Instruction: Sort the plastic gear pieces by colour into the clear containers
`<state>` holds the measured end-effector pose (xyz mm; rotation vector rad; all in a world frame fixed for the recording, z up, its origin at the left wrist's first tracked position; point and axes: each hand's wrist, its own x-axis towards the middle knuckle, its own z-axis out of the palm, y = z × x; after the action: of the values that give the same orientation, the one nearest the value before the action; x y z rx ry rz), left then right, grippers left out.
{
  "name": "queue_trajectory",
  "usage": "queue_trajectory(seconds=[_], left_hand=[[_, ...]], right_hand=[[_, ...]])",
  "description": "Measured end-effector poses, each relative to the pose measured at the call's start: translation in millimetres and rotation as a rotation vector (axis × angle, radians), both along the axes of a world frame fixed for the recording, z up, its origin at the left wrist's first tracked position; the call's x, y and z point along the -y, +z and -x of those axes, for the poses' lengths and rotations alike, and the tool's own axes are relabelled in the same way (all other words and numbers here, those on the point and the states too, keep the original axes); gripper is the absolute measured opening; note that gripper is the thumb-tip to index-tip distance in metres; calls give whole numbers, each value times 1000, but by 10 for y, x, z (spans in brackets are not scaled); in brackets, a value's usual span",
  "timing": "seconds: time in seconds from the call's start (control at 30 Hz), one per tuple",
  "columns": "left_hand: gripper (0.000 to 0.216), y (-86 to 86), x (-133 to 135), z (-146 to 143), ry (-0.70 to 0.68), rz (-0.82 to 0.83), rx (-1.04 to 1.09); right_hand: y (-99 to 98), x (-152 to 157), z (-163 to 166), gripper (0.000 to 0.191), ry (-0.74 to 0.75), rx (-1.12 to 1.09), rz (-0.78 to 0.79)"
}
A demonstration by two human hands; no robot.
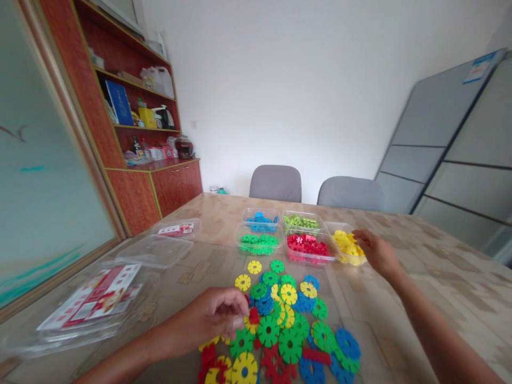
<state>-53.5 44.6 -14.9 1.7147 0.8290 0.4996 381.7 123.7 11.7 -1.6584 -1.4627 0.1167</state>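
Observation:
A heap of flat plastic gear-shaped pieces (288,320) in yellow, green, blue and red lies on the table in front of me. My left hand (218,312) rests at the heap's left edge, fingers pinched shut on a red piece (254,316). My right hand (376,250) reaches to the far right, fingers curled over the clear tub of yellow pieces (349,246); what it holds, if anything, is hidden. Beside that tub stand tubs of red pieces (309,246), green pieces (258,243), blue pieces (261,218) and light green pieces (301,220).
Clear plastic lids and boxes with printed cards (96,298) lie at the left of the table (440,277). Two grey chairs (276,182) stand at the far side. A wooden shelf cabinet (140,133) fills the left wall.

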Motion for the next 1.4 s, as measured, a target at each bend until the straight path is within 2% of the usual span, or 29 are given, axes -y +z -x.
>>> queue_trajectory(seconds=[0.13, 0.23, 0.3, 0.4, 0.47, 0.53, 0.6, 0.73, 0.83, 0.93, 1.03, 1.17, 1.27, 1.4], left_hand=[[29, 61, -89, 68, 74, -83, -39], [27, 98, -189, 148, 159, -168, -136], [22, 110, -249, 213, 199, -290, -233], [16, 89, -303, 305, 223, -413, -350], [17, 43, -312, 343, 215, -444, -376], [19, -18, -304, 349, 186, -475, -373], [19, -72, -283, 322, 163, -499, -358], [19, -100, -214, 238, 97, -489, -327], [24, -43, -164, 227, -4, -423, -317], [28, 82, -121, 274, -25, -396, -324], [22, 277, -43, 301, -56, -406, -388], [24, 480, 145, 224, -169, -384, -453], [30, 457, 269, 166, -267, -391, -501], [37, 319, 330, 165, -270, -410, -556]], right_hand=[[88, 60, 52, 25, 82, -10, 35], [205, 146, 226, 30, 202, -19, 64], [296, 244, 412, 31, 339, 0, 92], [393, 450, 722, 28, 657, 125, 199], [389, 588, 889, 25, 821, 193, 320], [322, 684, 993, 24, 884, 222, 439], [214, 718, 1040, 27, 849, 263, 497], [31, 675, 1094, 35, 735, 375, 457], [13, 667, 1177, 30, 816, 333, 471], [74, 695, 1230, 27, 899, 229, 482], [155, 709, 1179, 24, 886, 228, 505], [208, 706, 1004, 26, 807, 297, 736], [187, 760, 892, 40, 759, 387, 859], [135, 950, 825, 45, 701, 448, 881]])
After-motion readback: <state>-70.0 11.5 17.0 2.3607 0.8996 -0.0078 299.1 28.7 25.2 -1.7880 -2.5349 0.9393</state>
